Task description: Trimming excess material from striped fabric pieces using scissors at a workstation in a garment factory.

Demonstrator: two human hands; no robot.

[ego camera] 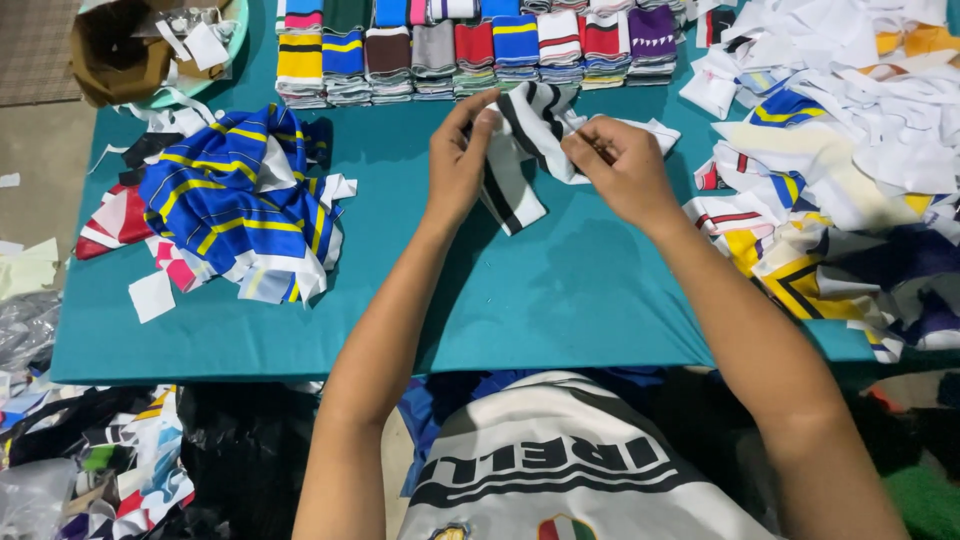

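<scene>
Both my hands hold a small black-and-white striped cloth piece [530, 130] above the teal table [560, 290]. My left hand [458, 160] pinches its left edge, with the cloth's lower end hanging to the table. My right hand [622, 165] grips the white right part of the same piece with closed fingers. My forearms reach in from the bottom of the head view.
A row of folded striped cloth stacks [470, 50] lines the far edge. A blue-and-yellow striped pile [235, 200] lies at left, a large mixed heap of cut pieces [850, 170] at right. A brown bag in a basin [130, 50] sits far left. Scraps litter the floor [90, 460].
</scene>
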